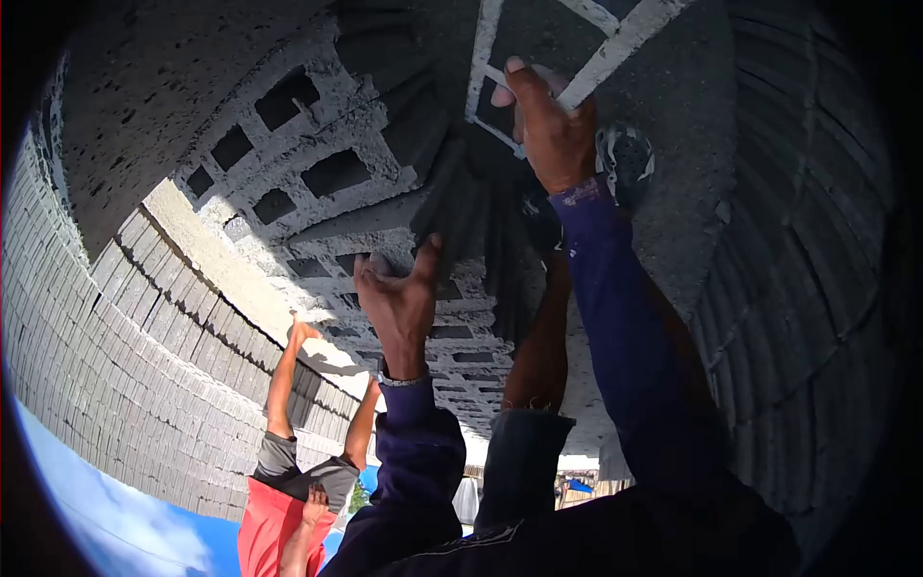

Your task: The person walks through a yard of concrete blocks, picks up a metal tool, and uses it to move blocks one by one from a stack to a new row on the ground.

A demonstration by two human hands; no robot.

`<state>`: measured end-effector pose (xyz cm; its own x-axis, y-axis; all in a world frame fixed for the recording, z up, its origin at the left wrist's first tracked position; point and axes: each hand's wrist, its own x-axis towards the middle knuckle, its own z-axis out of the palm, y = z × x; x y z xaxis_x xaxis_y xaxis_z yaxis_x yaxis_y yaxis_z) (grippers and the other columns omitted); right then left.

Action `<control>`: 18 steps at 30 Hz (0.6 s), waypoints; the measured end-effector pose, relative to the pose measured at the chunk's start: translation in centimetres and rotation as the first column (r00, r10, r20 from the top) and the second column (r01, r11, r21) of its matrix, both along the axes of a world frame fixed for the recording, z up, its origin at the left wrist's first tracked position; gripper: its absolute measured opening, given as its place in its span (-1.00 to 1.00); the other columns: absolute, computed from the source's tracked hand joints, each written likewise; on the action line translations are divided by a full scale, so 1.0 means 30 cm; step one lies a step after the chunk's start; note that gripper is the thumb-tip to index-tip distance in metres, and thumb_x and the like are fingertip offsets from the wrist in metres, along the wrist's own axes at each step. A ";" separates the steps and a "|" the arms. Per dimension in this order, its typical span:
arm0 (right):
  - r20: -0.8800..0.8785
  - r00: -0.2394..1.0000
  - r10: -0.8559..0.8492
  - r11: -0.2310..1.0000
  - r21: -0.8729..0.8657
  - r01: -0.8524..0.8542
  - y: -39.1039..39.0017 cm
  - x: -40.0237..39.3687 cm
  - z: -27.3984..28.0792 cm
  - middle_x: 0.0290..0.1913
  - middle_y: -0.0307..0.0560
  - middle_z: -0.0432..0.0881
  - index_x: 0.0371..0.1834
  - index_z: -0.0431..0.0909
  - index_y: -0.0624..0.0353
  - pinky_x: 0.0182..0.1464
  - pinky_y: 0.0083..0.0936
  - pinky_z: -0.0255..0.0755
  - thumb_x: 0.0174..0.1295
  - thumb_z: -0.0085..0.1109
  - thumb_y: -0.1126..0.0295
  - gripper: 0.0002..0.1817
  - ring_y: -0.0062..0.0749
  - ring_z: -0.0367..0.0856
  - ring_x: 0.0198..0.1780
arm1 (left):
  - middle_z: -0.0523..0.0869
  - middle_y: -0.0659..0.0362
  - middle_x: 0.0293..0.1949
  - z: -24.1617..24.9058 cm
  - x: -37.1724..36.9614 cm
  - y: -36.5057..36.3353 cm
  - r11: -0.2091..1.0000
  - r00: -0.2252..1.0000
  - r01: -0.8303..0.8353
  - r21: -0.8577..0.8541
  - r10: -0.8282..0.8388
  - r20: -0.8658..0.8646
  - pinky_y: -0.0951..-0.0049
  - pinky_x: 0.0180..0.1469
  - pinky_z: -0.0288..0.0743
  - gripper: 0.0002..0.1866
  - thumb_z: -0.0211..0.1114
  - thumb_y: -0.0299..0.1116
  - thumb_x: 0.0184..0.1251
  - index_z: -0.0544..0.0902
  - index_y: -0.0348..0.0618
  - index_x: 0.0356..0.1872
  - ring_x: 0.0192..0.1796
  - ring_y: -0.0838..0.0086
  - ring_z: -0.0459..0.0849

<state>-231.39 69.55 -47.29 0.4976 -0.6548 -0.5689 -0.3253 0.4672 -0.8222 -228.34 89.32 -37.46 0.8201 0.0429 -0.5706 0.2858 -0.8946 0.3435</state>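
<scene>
My left hand, with a band at the wrist, is at a grey hollow concrete block in a row of blocks. Its fingers curl over the block's edge, with the thumb apart on the right; some fingertips are hidden. Higher up, my right hand is closed around a bar of a pale, dusty metal frame. The frame's far end runs out of view at the top. More hollow blocks stand close together below and beside my left hand.
One of my feet is near my right wrist. A person in a red top appears upside down at the lower left, beside long stacks of blocks. More stacked blocks line the right side. A shaded block surface fills the upper left.
</scene>
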 end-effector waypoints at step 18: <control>-0.084 0.992 0.094 0.981 0.176 -0.078 0.100 0.025 -0.154 -0.57 -0.11 0.62 -0.54 0.64 0.27 -0.24 -0.38 0.39 0.25 0.21 0.04 -0.54 -0.36 0.58 -0.43 | 0.70 -0.11 -0.26 0.037 0.018 -0.053 0.985 0.981 -0.128 -0.114 0.109 -0.159 0.27 0.19 0.35 -0.27 0.52 -0.03 0.07 0.48 -0.62 -0.09 -0.14 0.11 0.63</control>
<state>-230.64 72.55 -51.92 0.4888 -0.4997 -0.7151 -0.4405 0.5662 -0.6967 -227.81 87.72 -36.36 0.7166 0.0563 -0.6952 0.4444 -0.8050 0.3929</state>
